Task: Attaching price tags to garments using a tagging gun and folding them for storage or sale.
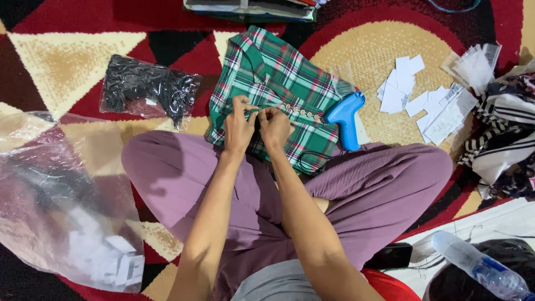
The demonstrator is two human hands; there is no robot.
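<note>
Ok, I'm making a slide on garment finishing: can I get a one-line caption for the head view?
Both hands, left hand and right hand, pinch the buttoned front of a green plaid shirt beside a blue tagging gun.

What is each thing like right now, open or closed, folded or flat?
Green plaid shirt: folded, lying on lap and carpet.
Left hand: pinching the shirt's button strip.
Right hand: pinching the same strip.
Blue tagging gun: lying on the shirt, unheld.
Black garment bag: closed, flat.
Paper tags: loose, scattered.
Water bottle: lying down.
</note>
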